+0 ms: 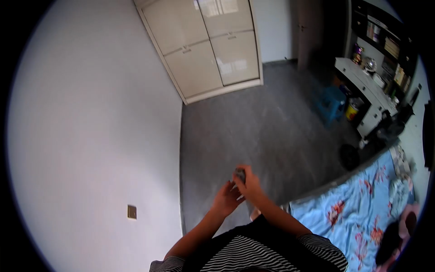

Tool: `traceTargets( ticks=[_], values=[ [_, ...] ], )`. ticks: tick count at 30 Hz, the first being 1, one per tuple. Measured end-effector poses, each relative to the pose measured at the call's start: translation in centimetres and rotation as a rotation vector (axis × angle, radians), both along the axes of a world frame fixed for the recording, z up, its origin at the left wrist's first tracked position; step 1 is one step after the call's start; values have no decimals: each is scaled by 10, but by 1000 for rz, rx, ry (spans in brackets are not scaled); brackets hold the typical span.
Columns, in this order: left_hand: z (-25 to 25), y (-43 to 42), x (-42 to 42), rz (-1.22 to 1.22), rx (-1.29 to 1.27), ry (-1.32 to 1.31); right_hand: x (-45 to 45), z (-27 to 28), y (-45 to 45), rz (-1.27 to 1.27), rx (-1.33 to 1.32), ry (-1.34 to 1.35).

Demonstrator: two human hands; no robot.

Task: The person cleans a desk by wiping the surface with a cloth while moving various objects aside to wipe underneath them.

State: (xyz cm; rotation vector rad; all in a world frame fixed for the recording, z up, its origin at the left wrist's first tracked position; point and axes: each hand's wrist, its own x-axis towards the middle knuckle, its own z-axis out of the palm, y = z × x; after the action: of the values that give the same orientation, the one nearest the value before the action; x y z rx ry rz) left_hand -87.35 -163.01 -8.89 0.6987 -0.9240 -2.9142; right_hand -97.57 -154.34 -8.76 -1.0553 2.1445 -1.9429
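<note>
In front of my body, my right hand [249, 182] is closed around a small dark grey object [240, 174]. Only part of this object shows between the fingers, and its kind is too small to make out. Just below and to the left is my left hand [227, 198], its fingers somewhat apart and bent toward the right hand. The two hands overlap in the view; whether they touch I cannot tell. Nothing shows in the left hand.
A grey floor [226, 136] stretches ahead to a cream wardrobe [199, 45]. On the left is a white wall [90, 113] with a switch plate [132, 212]. To the right are a blue floral bed [344, 213], a blue stool [333, 103] and a white desk [362, 86].
</note>
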Motion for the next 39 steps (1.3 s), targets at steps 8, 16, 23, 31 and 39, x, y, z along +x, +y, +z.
traceTargets(
  ticks=[8, 16, 23, 31, 39],
  values=[
    [-1, -64, -178, 248, 187, 6, -152, 22, -51, 218, -11, 443],
    [-4, -50, -352, 54, 167, -163, -272, -8, -45, -336, 2, 219],
    [-11, -13, -504, -161, 117, 20, -407, -7, -15, -491, -378, -346],
    [33, -38, -657, -214, -462, 390, -548, 27, -47, -402, -581, -519],
    [28, -42, -773, -317, -1383, 842, -651, 22, -53, -263, -909, -604]
  ],
)
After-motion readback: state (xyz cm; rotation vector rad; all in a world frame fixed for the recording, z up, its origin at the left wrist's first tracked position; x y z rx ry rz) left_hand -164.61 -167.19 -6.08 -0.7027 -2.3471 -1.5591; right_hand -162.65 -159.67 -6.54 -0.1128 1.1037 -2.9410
